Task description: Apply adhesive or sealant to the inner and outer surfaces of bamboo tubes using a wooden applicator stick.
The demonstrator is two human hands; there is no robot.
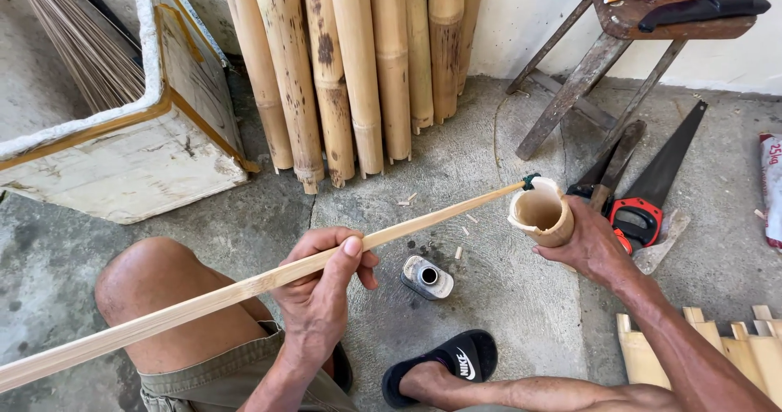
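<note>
Left hand (pixel 322 298) has its fingers pinched around a long bamboo slat (pixel 244 286), thumb on top, roughly mid-length, so the far end reaches the short bamboo cup (pixel 542 215) that the right hand (pixel 590 249) grips from the side, fingers wrapped around its wall. The cup is held up off the concrete floor (pixel 489 298), mouth tipped toward the person. The slat's tip has something dark and greenish on it (pixel 530 181), sitting right at the cup's rim. A small open bottle (pixel 427 278) stands on the floor between the two hands.

My take on doing this bit well: with a stick that long, the tip wanders a lot, so choking up closer to the cup would give finer control. Keep the cup steady and turn it instead of chasing the rim with the tip. Also mind that open bottle near the sandalled foot (pixel 444 367); looks easy to kick over.
</note>
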